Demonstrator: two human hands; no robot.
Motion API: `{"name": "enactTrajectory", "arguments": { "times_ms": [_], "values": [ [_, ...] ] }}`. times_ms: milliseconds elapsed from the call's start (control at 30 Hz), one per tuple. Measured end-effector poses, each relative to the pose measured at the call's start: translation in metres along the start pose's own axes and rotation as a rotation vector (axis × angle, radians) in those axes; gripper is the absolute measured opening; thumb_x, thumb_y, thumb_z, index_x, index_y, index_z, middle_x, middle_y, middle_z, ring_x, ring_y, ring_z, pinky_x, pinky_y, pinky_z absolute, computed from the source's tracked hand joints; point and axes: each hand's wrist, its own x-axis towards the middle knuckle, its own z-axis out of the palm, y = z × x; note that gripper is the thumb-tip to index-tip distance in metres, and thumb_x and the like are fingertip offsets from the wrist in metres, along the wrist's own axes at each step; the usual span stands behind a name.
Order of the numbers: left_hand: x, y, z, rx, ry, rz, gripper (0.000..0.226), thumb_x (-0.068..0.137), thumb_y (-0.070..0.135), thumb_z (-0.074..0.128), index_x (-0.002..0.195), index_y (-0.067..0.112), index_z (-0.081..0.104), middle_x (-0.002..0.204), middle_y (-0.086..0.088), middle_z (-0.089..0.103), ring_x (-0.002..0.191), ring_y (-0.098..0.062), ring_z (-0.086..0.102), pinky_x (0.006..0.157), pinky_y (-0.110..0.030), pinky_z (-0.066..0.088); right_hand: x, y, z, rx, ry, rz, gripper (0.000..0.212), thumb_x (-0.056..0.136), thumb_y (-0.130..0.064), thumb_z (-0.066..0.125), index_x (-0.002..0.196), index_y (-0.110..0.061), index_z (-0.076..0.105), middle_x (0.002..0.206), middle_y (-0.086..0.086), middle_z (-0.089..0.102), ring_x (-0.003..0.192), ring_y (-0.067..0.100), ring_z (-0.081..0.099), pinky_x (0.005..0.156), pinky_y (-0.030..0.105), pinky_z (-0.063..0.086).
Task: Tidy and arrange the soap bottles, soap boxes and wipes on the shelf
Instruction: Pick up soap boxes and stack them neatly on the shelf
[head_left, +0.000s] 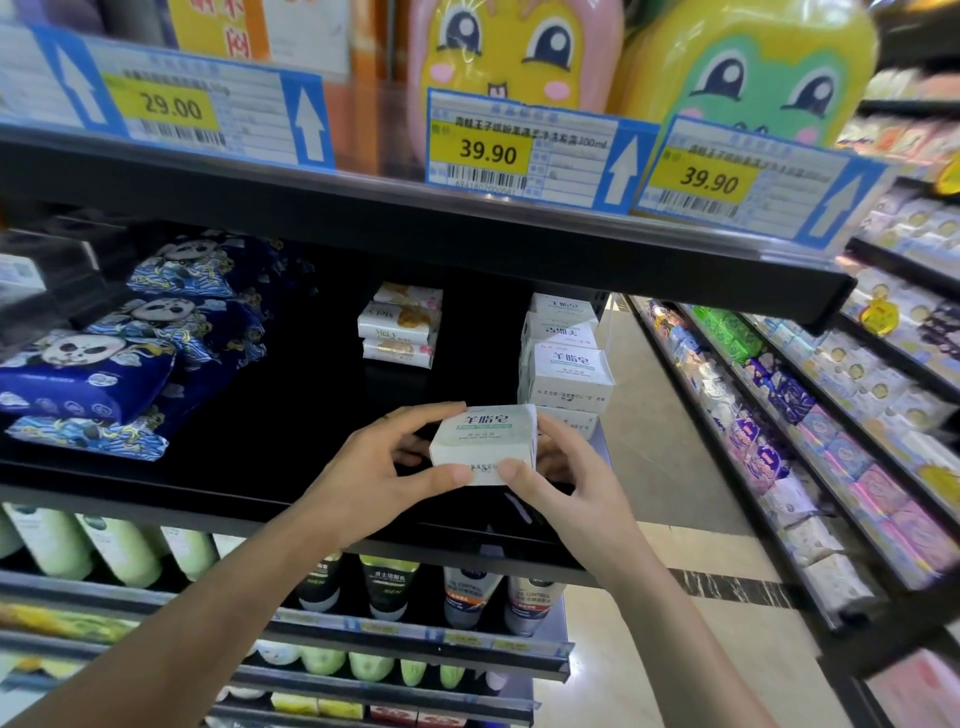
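Head view: a white soap box (483, 444) is held between both hands just above the front edge of the black middle shelf (156, 499). The left hand (379, 467) grasps its left side, thumb under the front edge and fingers over the top; the right hand (556, 467) grasps its right side, thumb on the lower front. Just behind, to the right, stands a stack of matching soap boxes (566, 358). Wrapped soap bars (400, 327) sit further back. Blue wipes packs (104, 364) lie piled at the left.
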Motion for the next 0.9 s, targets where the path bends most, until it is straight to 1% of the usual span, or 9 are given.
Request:
{"name": "enactTrajectory", "arguments": {
  "times_ms": [133,200,333,433,500,600,700,767,900],
  "values": [
    [0.001,-0.002,-0.001,-0.046,0.021,-0.007,0.061,0.076,0.052,0.081,0.134,0.053,0.064,0.130,0.014,0.068,0.115,-0.009,0.067,0.103,-0.033,0.054,0.001,0.007,0.000,-0.056,0.022,-0.012,0.058,0.082,-0.067,0.068,0.136,-0.047,0.058,0.127,-0.013,0.065,0.108,0.013,0.062,0.094,0.036,0.054],
    [0.001,-0.003,-0.002,-0.065,0.041,-0.016,0.057,0.076,0.054,0.080,0.131,0.054,0.065,0.126,0.009,0.071,0.111,-0.012,0.070,0.101,-0.033,0.056,0.000,0.009,0.000,-0.055,0.032,0.002,0.069,0.080,-0.066,0.072,0.142,-0.047,0.051,0.132,-0.018,0.062,0.114,0.010,0.061,0.097,0.032,0.052],
    [0.000,-0.001,-0.002,-0.080,0.056,-0.029,0.054,0.078,0.055,0.077,0.130,0.050,0.067,0.119,0.012,0.075,0.107,-0.013,0.071,0.097,-0.028,0.056,-0.002,0.008,0.000,-0.085,-0.002,-0.002,0.086,0.075,-0.059,0.078,0.150,-0.047,0.040,0.135,-0.024,0.058,0.120,0.004,0.056,0.093,0.011,0.043],
    [0.000,0.000,-0.002,-0.112,0.067,-0.057,0.053,0.078,0.058,0.077,0.129,0.049,0.068,0.110,0.008,0.077,0.103,-0.014,0.072,0.094,-0.026,0.056,-0.002,0.007,0.000,-0.133,-0.044,-0.002,0.090,0.075,-0.051,0.084,0.151,-0.051,0.036,0.136,-0.026,0.053,0.121,0.002,0.053,0.094,0.008,0.041],
    [0.000,0.000,-0.001,-0.141,0.078,-0.072,0.051,0.078,0.064,0.081,0.126,0.050,0.070,0.107,0.005,0.078,0.100,-0.016,0.073,0.092,-0.029,0.058,-0.001,0.009,0.001,-0.188,-0.044,-0.014,0.086,0.080,-0.039,0.086,0.149,-0.054,0.037,0.137,-0.022,0.051,0.120,0.001,0.052,0.095,0.006,0.039],
    [0.000,0.000,0.000,-0.154,0.083,-0.074,0.050,0.078,0.066,0.081,0.123,0.046,0.072,0.109,0.011,0.076,0.100,-0.016,0.073,0.093,-0.032,0.061,0.001,0.013,0.003,-0.227,-0.022,-0.046,0.077,0.085,-0.028,0.083,0.146,-0.053,0.043,0.134,-0.019,0.054,0.117,0.002,0.054,0.095,0.004,0.037],
    [-0.001,0.002,0.000,-0.139,0.076,-0.077,0.050,0.079,0.069,0.078,0.123,0.046,0.072,0.111,0.012,0.075,0.099,-0.015,0.073,0.091,-0.032,0.061,0.002,0.016,0.002,-0.230,0.003,-0.070,0.064,0.089,-0.028,0.081,0.141,-0.050,0.051,0.129,-0.022,0.057,0.113,0.006,0.057,0.094,0.010,0.042],
    [-0.002,0.004,0.000,-0.123,0.074,-0.078,0.048,0.078,0.064,0.076,0.122,0.045,0.073,0.110,0.012,0.076,0.098,-0.014,0.072,0.091,-0.032,0.061,0.002,0.016,0.001,-0.231,0.021,-0.078,0.055,0.090,-0.031,0.080,0.136,-0.047,0.056,0.126,-0.025,0.058,0.111,0.007,0.058,0.092,0.012,0.045],
    [-0.002,0.005,-0.001,-0.116,0.072,-0.065,0.047,0.078,0.068,0.078,0.120,0.047,0.073,0.112,0.012,0.075,0.100,-0.015,0.072,0.092,-0.032,0.061,0.003,0.017,0.002,-0.210,0.038,-0.094,0.049,0.090,-0.031,0.080,0.133,-0.045,0.061,0.124,-0.023,0.060,0.108,0.010,0.060,0.089,0.013,0.046]
  ]
}}
